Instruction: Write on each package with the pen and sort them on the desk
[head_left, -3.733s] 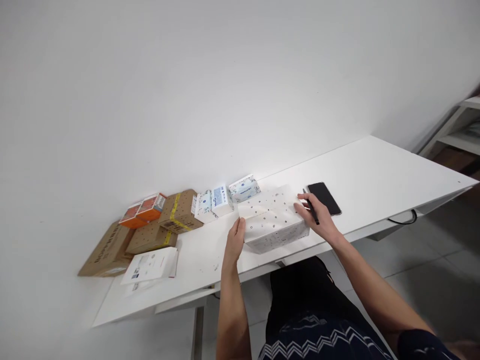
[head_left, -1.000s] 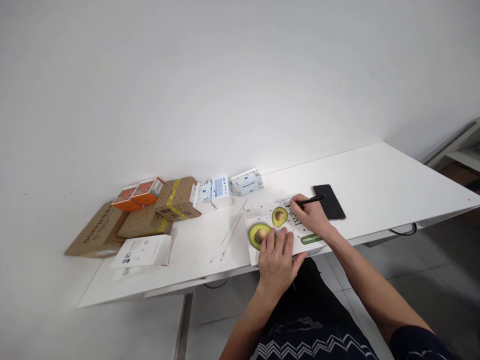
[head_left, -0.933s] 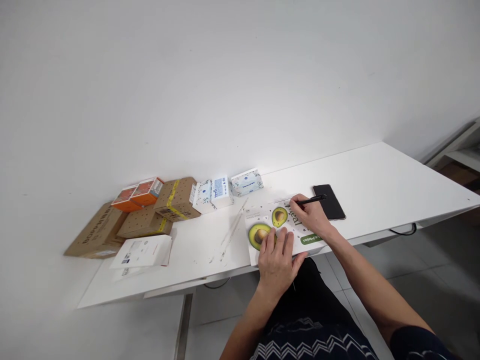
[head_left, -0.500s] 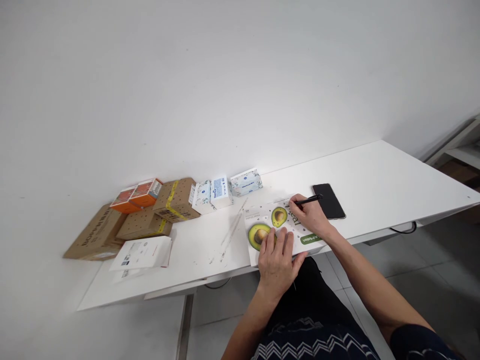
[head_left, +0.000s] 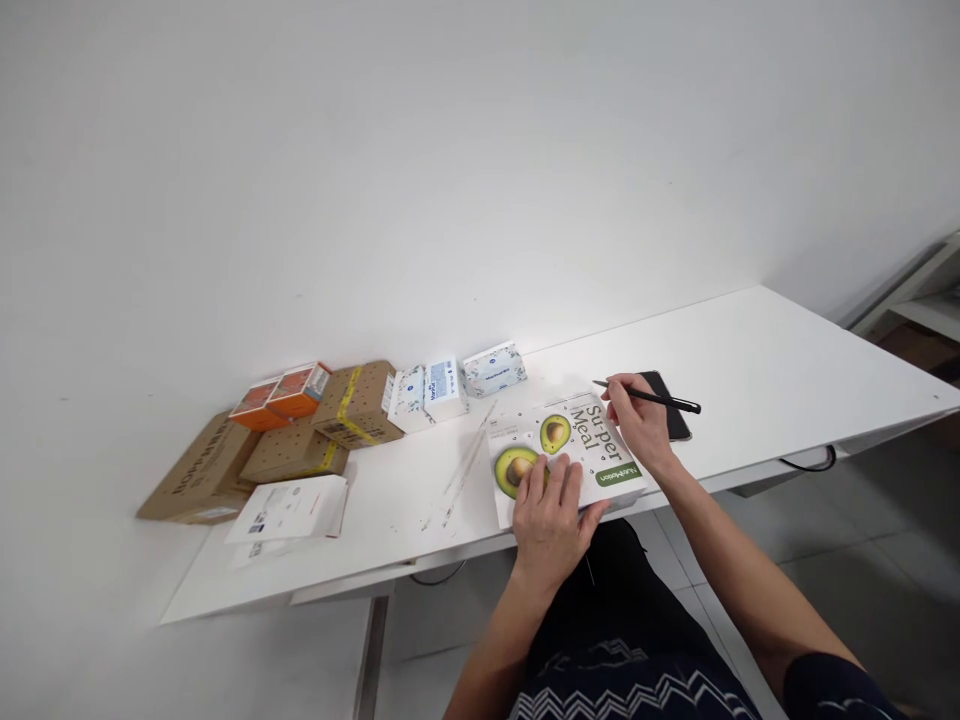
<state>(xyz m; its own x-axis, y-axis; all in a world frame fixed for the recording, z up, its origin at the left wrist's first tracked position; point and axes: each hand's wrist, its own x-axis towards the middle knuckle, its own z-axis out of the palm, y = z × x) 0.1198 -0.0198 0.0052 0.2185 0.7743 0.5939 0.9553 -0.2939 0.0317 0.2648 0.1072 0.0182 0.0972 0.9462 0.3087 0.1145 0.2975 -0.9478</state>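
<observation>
A white box [head_left: 581,440] printed with two avocado halves and green lettering lies flat near the front edge of the white table [head_left: 750,340]. My left hand [head_left: 553,508] rests palm down on its near part, fingers spread over one avocado picture. My right hand [head_left: 637,420] sits at the box's right edge and holds a black pen [head_left: 651,398], its tip lifted just beyond the box's far right corner. A black phone [head_left: 675,418] lies behind that hand, partly hidden by it.
Along the wall at the left stand brown cardboard boxes [head_left: 352,405], two orange boxes [head_left: 283,394], small white-and-blue boxes [head_left: 444,386] and a flat white packet [head_left: 292,508]. Thin strips [head_left: 469,462] lie on the table left of the avocado box. A cable [head_left: 806,464] hangs under the right edge.
Earlier both hands held the box with its dotted white side up; it now lies avocado side up. In the last half second my right hand lifted the pen off the box toward the right.
</observation>
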